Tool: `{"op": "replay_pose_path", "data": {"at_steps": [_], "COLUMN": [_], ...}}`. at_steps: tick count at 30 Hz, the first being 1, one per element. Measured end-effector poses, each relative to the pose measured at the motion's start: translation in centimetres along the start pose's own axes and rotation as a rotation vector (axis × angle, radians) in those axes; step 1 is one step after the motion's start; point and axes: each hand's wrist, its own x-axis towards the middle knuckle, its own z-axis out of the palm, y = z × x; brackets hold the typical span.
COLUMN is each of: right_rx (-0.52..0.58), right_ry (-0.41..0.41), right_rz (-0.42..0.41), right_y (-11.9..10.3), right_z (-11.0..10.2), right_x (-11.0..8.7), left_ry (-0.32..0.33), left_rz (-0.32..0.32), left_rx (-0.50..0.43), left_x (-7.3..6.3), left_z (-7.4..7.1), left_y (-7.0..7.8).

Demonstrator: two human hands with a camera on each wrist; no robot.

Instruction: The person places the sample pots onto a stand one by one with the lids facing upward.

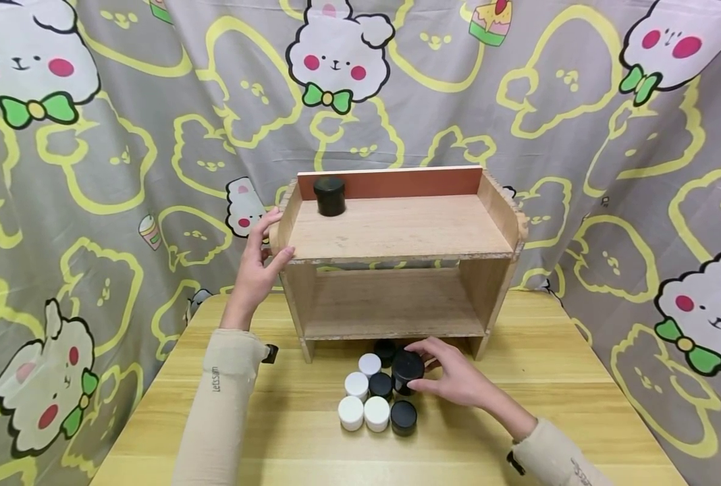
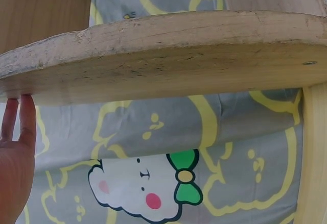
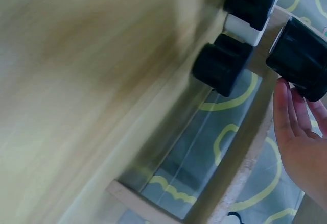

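Observation:
My right hand (image 1: 454, 374) holds a black lidded jar (image 1: 407, 368) between thumb and fingers, above the table's jar group. In the right wrist view the held jar (image 3: 299, 58) is raised off the tabletop. My left hand (image 1: 257, 266) grips the left side panel of a small wooden shelf (image 1: 391, 226), thumb at its front edge. The left wrist view shows the fingers (image 2: 26, 119) against the underside of that curved panel (image 2: 168, 55). Several white jars (image 1: 356, 385) and black jars (image 1: 404, 417) stand close together before the shelf. Another black jar (image 1: 330, 197) sits on its top board, back left.
The shelf's lower board (image 1: 397, 304) lies under the top one, between two side panels. A raised red-brown back strip (image 1: 397, 183) runs along the top. The wooden table (image 1: 518, 445) extends around it, with a patterned grey curtain (image 1: 555, 223) behind and at the sides.

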Motion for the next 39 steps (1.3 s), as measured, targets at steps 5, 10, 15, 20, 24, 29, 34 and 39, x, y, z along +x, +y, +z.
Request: {"op": "replay_pose_path", "data": {"at_steps": [5,10,15,20,24,29,34,39], "right_rx": [-0.013,-0.01,-0.02,-0.021,-0.021,-0.002,0.014,0.011], "right_ry": [0.012,0.015,0.04,0.044,0.046,0.051,0.064,0.081], "right_rz": [-0.013,-0.033,-0.084,-0.097,-0.099,-0.11,-0.145,-0.183], "right_y": [-1.3,-2.6,-3.9,-5.2,-6.5,-8.0,-9.3,-10.7], "right_z": [-0.5,-0.9,-1.3,-2.0,-2.8,-3.8,-4.5,-4.9], "right_x": [0.3,0.6,0.9,1.5,2.1,2.8,4.0,5.2], "left_ry": [0.001,0.0,0.002,0.005,0.002,-0.001,0.013,0.017], "left_rz": [-0.002,-0.004,-0.004,-0.012,0.006,0.004,0.001,-0.005], "left_rx": [-0.01,-0.016,-0.018,-0.033,-0.025,-0.025,-0.034,-0.022], "left_x": [0.1,-0.1,-0.2,-0.1,-0.1,-0.1,-0.1,0.0], "left_z": [0.0,0.0,0.0,0.0,0.0,0.2,0.3,0.1], "left_y": [0.0,0.0,0.0,0.0,0.2,0.3,0.1,0.1]}}
